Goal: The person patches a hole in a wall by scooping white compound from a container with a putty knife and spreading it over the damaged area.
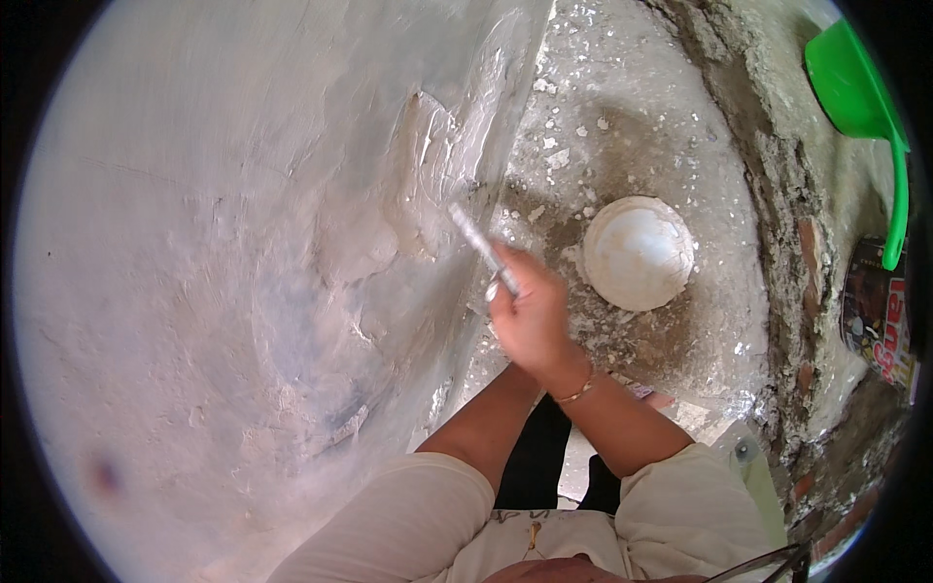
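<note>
My right hand (533, 309), with a bracelet at the wrist, is closed around a narrow, pale flat-edged tool (473, 233), seen nearly edge-on and blurred; its exact kind is unclear. The tool's far end points at the grey wall (321, 117), close to a thick patch of wet whitish plaster (437, 146). Whether it touches the wall I cannot tell. My left forearm runs up behind the right wrist, which hides the left hand and its fingers. To the right of my hands, a round white bucket or tub (639, 255) coated with dried plaster stands on the ground.
Plaster crumbs litter the rough grey floor (622, 126). A broken ledge with exposed brick (807, 262) runs along the right. Beyond it lie a green long-handled dipper (850, 87) and a dark printed packet (875, 311). A pale green object (753, 466) stands by my right elbow.
</note>
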Demonstrator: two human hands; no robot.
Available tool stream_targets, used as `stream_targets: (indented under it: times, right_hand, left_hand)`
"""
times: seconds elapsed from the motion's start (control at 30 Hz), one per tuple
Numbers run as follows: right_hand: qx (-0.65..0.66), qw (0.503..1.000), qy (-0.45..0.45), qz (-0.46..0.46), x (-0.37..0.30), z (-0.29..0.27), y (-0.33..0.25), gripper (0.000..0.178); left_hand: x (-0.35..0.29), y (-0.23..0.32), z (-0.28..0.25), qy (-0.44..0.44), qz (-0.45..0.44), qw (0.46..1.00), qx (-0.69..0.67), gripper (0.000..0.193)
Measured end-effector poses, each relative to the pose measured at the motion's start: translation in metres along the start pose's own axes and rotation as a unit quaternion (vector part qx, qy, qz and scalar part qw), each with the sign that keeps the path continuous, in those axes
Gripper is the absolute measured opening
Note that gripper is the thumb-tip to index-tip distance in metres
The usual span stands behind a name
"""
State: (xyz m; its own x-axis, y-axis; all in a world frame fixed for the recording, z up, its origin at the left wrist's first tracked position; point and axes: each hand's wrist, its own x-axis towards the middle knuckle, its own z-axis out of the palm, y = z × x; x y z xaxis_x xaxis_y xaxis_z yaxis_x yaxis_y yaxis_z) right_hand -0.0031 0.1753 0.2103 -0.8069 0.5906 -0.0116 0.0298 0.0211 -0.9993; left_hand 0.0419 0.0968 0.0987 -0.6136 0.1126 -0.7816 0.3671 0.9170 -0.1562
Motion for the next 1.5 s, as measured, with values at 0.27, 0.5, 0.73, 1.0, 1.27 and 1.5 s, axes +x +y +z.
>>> stream_targets:
  times: [0.27,0.5,0.73,1.0,1.27,1.5]
  right_hand:
    - [-0.146,0.96,0.174,-0.162,0.083,0.027,0.012,0.057]
    - [-0.106,0.989,-0.057,-0.085,0.01,0.041,-0.019,0.06]
    - [-0.06,0.998,0.006,0.015,0.011,0.0,0.0,0.059]
    - [-0.098,0.992,0.046,-0.072,0.013,0.051,-0.008,0.058]
    - [-0.045,0.994,0.006,0.097,0.025,-0.022,-0.042,0.047]
    - [-0.092,0.994,0.002,0.059,0.079,0.013,-0.01,0.044]
  left_hand:
    - [0.004,0.007,0.004,0.014,0.012,1.0,-0.003,0.145]
    - [-0.005,0.002,-0.007,0.036,-0.004,0.999,-0.023,0.156]
    - [-0.004,-0.006,-0.006,0.02,0.001,0.999,-0.036,0.155]
    - [-0.001,0.0,-0.003,0.037,0.035,0.998,-0.047,0.155]
    - [0.007,-0.01,0.005,0.039,0.01,0.999,-0.031,0.153]
    - [0.006,0.001,0.008,0.036,0.021,0.999,-0.002,0.152]
